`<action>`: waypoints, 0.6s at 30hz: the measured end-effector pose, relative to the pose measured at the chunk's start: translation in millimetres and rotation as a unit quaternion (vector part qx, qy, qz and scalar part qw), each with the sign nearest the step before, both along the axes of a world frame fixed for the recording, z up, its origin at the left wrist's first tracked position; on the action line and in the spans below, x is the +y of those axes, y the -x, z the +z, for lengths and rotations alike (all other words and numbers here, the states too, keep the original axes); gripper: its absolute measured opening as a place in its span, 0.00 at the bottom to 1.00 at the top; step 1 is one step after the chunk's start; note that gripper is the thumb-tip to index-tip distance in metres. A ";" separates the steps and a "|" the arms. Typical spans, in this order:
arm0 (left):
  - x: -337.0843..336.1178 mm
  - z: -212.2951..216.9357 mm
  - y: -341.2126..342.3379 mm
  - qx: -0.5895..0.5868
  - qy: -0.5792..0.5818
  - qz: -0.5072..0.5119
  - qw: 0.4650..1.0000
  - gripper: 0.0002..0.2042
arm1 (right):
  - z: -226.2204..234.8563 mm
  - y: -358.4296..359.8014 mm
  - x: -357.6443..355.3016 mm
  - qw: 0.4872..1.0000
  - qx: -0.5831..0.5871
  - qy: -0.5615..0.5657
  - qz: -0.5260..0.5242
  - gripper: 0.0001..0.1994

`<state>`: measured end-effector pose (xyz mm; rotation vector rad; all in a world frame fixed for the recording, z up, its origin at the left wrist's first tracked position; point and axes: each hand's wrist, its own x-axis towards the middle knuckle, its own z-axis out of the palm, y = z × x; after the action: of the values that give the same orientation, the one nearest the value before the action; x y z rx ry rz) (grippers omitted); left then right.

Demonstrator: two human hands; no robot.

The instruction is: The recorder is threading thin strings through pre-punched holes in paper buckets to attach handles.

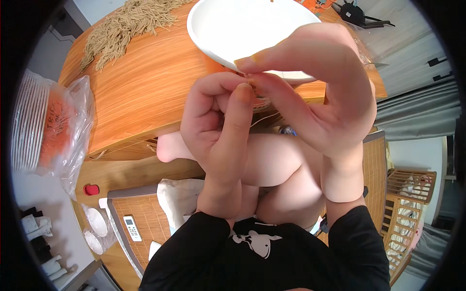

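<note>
My left hand (216, 116) and my right hand (330, 89) meet in front of the near rim of a white bowl (252, 34). The thumb and forefinger of each hand are pinched together, fingertips touching or nearly so. Between them is something tiny, too small and too covered by the fingers to name. Some thin reddish strands (262, 102) show just below the fingertips, partly hidden by my right hand. Past the bowl's left side, a heap of tan cords (131, 29) lies on the wooden table (150, 82).
A clear plastic bag around an orange package (58, 126) stands left of the table. My bent legs (276, 160) are under my hands. A remote control (132, 228) lies on the mat at lower left. On the right are a wooden crib (405, 213) and grey curtains (422, 121).
</note>
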<state>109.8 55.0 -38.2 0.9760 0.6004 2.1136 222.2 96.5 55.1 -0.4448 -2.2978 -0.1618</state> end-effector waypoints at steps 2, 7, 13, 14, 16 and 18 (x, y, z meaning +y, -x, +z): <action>-0.6 0.9 -1.1 -0.004 0.007 -0.005 1.000 0.07 | -3.0 0.0 1.7 1.000 0.018 0.007 0.002 0.14; -1.7 8.1 -5.4 -0.006 0.039 0.008 0.999 0.08 | -7.6 -2.3 6.2 0.999 0.048 0.013 0.008 0.13; -2.1 0.3 -0.7 -0.004 0.009 -0.018 1.000 0.09 | -5.8 -5.8 9.3 0.996 0.040 0.053 0.054 0.12; -2.3 2.4 -1.8 -0.007 0.019 -0.009 1.000 0.08 | -5.6 -6.1 9.2 0.997 0.035 0.050 0.055 0.12; -2.5 3.9 -3.5 -0.011 0.029 0.001 1.000 0.08 | -4.7 -6.7 8.3 0.997 0.025 0.044 0.057 0.13; -2.2 3.0 -4.4 0.004 0.015 0.029 0.999 0.06 | -4.5 -7.2 7.0 0.997 0.017 0.038 0.058 0.13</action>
<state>114.2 52.8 -35.2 0.9611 0.6712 2.1464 229.4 103.6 50.6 -0.3491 -2.2954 -0.0088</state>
